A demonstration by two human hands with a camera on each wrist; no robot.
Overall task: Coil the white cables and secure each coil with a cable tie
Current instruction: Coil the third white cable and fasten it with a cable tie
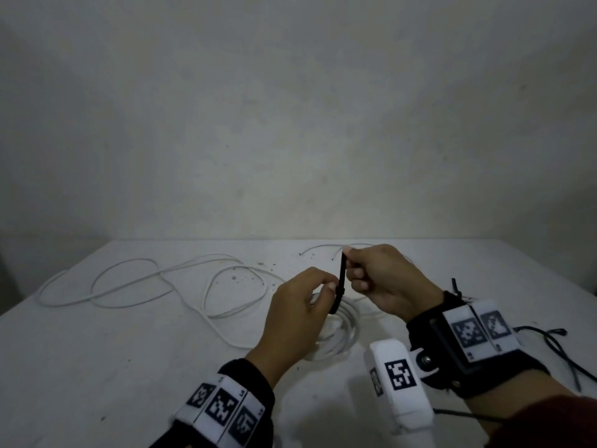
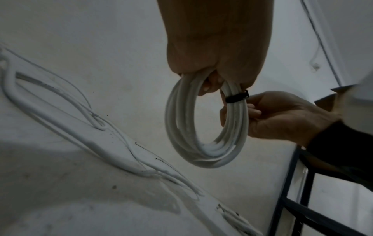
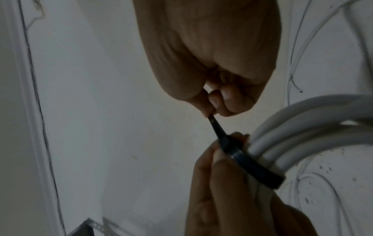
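Observation:
A coil of white cable (image 1: 347, 331) hangs from my left hand (image 1: 329, 287), whose fingers curl through the ring (image 2: 177, 121). A black cable tie (image 1: 341, 273) is looped round the bundle (image 2: 236, 98). My left thumb and fingers also pinch the tie where it closes (image 3: 228, 143). My right hand (image 1: 349, 263) pinches the tie's free tail and holds it up and away from the coil (image 3: 214, 124). Both hands are just above the white table (image 1: 161, 350), near its middle. The coil's upper part is hidden behind my left hand in the head view.
A long loose white cable (image 1: 145, 279) sprawls in loops over the table's left half. A thinner cable end (image 1: 323, 248) lies near the back edge. Thin black strips (image 1: 560, 331) lie at the right. A wall stands behind the table. A dark metal frame (image 2: 292, 183) shows below the table edge.

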